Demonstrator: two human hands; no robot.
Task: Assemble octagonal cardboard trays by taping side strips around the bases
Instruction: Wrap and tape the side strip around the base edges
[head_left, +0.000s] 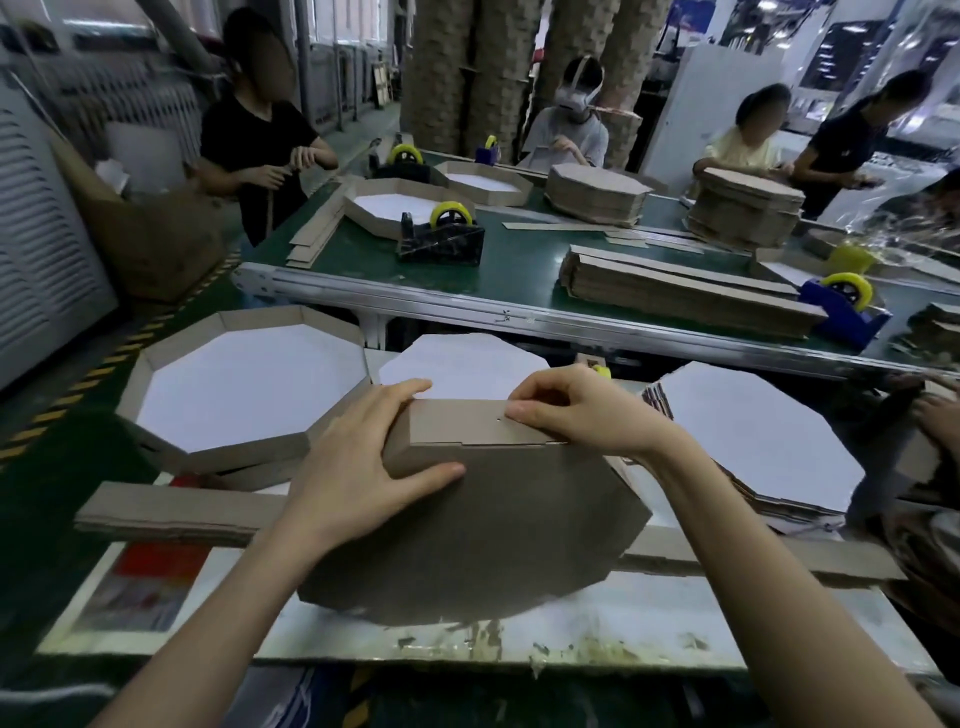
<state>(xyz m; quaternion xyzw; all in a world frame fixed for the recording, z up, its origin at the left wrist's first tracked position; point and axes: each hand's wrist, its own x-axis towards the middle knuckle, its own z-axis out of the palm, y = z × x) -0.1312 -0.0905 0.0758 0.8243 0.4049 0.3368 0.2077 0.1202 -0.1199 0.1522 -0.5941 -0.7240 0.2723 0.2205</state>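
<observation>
Octagonal base (483, 530) stands tilted on the worktable (675, 618), brown face toward the viewer. Along its upper edge lies the side strip (457, 423). The left hand (358, 467) clasps the strip's left corner; the right hand (582, 410) pinches its top edge. Left of the base sits a finished tray (171, 364); right of it, a stack of bases (753, 431).

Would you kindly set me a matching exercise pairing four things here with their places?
Things:
1. finished octagonal cardboard tray with white floor
2. stack of white-faced octagonal cardboard bases
3. black tape dispenser with yellow roll
4. brown cardboard side strip

Places:
A. on the green conveyor belt
B. held by the right hand
C. just left of the left hand
D. right of the right hand

Pairs: 1-C, 2-D, 3-A, 4-B
</observation>
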